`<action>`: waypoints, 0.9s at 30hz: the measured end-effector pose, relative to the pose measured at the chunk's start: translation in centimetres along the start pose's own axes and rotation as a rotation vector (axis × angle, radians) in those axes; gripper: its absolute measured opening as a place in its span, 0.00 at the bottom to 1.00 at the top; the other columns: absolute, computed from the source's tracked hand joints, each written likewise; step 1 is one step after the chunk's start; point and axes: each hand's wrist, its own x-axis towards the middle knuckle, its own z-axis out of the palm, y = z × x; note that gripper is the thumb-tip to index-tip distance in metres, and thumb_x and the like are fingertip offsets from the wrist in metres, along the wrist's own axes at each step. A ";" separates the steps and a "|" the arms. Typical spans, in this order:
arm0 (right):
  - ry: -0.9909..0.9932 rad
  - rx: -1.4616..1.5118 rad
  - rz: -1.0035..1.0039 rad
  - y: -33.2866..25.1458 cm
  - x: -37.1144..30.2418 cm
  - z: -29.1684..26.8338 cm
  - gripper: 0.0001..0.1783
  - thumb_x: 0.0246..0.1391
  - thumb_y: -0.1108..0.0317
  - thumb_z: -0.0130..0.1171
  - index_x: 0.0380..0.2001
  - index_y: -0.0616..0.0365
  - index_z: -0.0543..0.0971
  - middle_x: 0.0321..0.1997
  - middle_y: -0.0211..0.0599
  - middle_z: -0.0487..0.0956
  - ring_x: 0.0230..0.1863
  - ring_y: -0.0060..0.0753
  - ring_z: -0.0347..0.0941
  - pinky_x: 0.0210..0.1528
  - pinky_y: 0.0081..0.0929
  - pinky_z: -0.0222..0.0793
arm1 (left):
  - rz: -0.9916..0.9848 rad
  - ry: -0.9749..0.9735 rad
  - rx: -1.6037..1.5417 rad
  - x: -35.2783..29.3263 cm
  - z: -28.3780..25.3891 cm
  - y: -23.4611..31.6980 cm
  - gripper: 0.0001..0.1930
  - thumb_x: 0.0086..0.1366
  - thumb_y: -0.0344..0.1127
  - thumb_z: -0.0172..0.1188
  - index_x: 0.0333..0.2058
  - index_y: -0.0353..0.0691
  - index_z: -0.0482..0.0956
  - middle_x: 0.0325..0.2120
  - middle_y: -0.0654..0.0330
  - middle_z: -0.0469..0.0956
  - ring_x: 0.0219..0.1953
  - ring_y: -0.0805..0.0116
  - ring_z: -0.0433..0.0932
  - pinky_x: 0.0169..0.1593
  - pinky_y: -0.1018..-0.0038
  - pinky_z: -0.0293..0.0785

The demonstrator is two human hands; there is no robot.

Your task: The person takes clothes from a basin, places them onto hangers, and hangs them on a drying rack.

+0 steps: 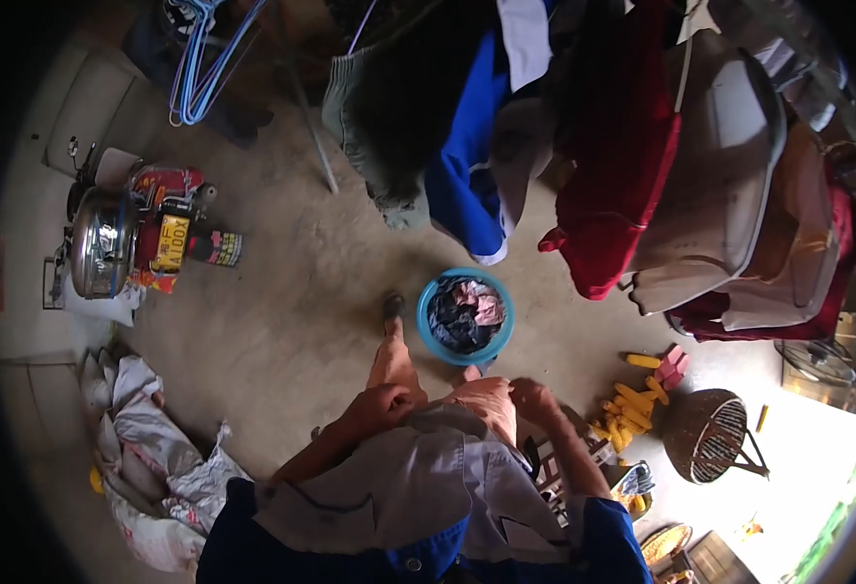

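Note:
My left hand [387,405] is closed against the left thigh of my pale orange trousers [392,368]; whatever its curled fingers hold, if anything, is hidden. On the other side my right hand [535,401] is closed at the edge of the trousers over my right thigh, with the cloth running up to its fingers. Just beyond my feet, a round blue basin [425,336] stands on the floor. Dark and pink clothes [465,313] lie bunched inside it, apart from both hands.
Hung clothes fill the far right, including a blue and white garment [472,156] and a red one [622,185]. Blue hangers [189,83] hang far left, above a red motorbike [163,229]. White sacks [160,457] lie left; corn cobs [632,404] and a wicker basket [705,436] right.

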 end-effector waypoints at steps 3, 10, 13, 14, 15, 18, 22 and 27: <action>-0.026 0.362 0.080 0.2 -3.3 7.5 0.08 0.54 0.62 0.57 0.31 0.52 0.82 0.33 0.41 0.82 0.33 0.39 0.81 0.35 0.35 0.76 | -0.149 0.051 -0.024 -2.8 0.3 -2.4 0.23 0.62 0.44 0.62 0.50 0.33 0.76 0.38 0.50 0.82 0.41 0.60 0.82 0.46 0.69 0.77; -0.380 -0.227 0.114 7.4 -7.2 12.4 0.08 0.45 0.62 0.58 0.21 0.53 0.80 0.26 0.39 0.80 0.27 0.38 0.78 0.28 0.36 0.74 | -0.157 -0.019 -0.145 -1.3 0.4 -5.7 0.21 0.63 0.43 0.60 0.48 0.33 0.77 0.36 0.50 0.82 0.39 0.61 0.82 0.44 0.69 0.77; -0.051 0.594 0.889 5.5 -4.3 9.7 0.11 0.52 0.64 0.54 0.24 0.58 0.80 0.27 0.38 0.81 0.24 0.34 0.78 0.29 0.30 0.76 | -0.087 -0.045 -0.124 -0.2 0.7 -10.5 0.19 0.63 0.41 0.61 0.46 0.34 0.77 0.35 0.51 0.83 0.38 0.60 0.82 0.43 0.68 0.77; 0.014 0.646 0.911 3.7 -2.1 8.6 0.11 0.55 0.65 0.52 0.28 0.60 0.81 0.24 0.36 0.80 0.20 0.30 0.76 0.28 0.27 0.75 | -0.058 -0.049 -0.085 -0.1 0.7 -12.8 0.17 0.62 0.40 0.62 0.45 0.35 0.77 0.34 0.51 0.83 0.36 0.59 0.83 0.41 0.67 0.77; 0.002 0.626 0.920 2.6 -0.7 8.1 0.11 0.55 0.65 0.52 0.28 0.60 0.81 0.24 0.36 0.80 0.20 0.30 0.76 0.28 0.27 0.75 | -0.062 -0.051 -0.109 0.6 1.1 -15.1 0.17 0.62 0.40 0.62 0.45 0.35 0.77 0.34 0.51 0.83 0.36 0.59 0.83 0.41 0.67 0.77; 0.064 0.693 0.874 1.6 2.5 8.2 0.09 0.58 0.67 0.55 0.37 0.60 0.80 0.23 0.32 0.78 0.20 0.24 0.75 0.24 0.22 0.73 | -0.007 0.173 -0.034 2.0 2.3 -19.9 0.13 0.59 0.37 0.66 0.38 0.38 0.75 0.26 0.55 0.81 0.30 0.59 0.82 0.35 0.67 0.78; -0.152 0.237 0.664 2.7 8.0 12.0 0.10 0.56 0.64 0.55 0.36 0.57 0.80 0.29 0.43 0.82 0.30 0.36 0.82 0.33 0.33 0.77 | -0.096 0.269 0.029 1.5 4.3 -25.6 0.14 0.58 0.36 0.64 0.42 0.42 0.74 0.33 0.54 0.78 0.34 0.52 0.79 0.38 0.62 0.77; -0.226 -0.017 0.490 6.7 16.7 18.4 0.10 0.56 0.63 0.53 0.33 0.55 0.81 0.33 0.52 0.81 0.38 0.56 0.79 0.40 0.47 0.74 | -0.226 0.211 0.221 -1.1 7.1 -30.2 0.29 0.54 0.32 0.64 0.55 0.42 0.65 0.49 0.47 0.70 0.49 0.43 0.71 0.47 0.55 0.74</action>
